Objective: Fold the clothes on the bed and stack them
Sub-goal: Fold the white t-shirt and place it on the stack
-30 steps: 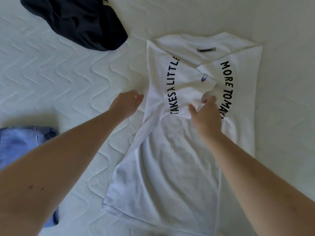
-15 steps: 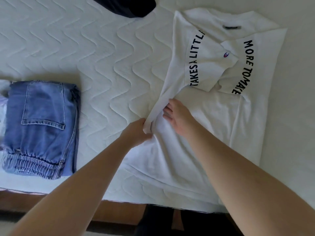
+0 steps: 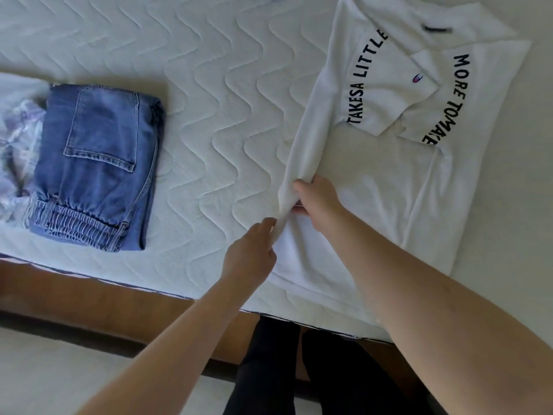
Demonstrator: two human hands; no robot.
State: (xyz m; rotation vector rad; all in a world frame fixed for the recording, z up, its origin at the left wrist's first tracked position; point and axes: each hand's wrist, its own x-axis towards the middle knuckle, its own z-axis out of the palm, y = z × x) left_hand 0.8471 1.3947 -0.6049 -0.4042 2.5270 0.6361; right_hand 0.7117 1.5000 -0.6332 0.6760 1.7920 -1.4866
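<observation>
The white printed T-shirt's [image 3: 374, 175] left edge is pinched by the left hand [image 3: 251, 253] and right hand [image 3: 317, 202]; folding it toward three o'clock seems next.

My left hand [image 3: 251, 250] and right hand [image 3: 318, 202] pinch my white T-shirt's [image 3: 389, 187] raised left edge on the bed [image 3: 209, 115]; folded jeans [image 3: 95, 166] lie well apart.

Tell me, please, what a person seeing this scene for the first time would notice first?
First, the white T-shirt with black curved lettering, spread on the right of the quilted mattress, its left edge lifted by the left hand and right hand. Next, the folded blue jeans lying at the left.
</observation>
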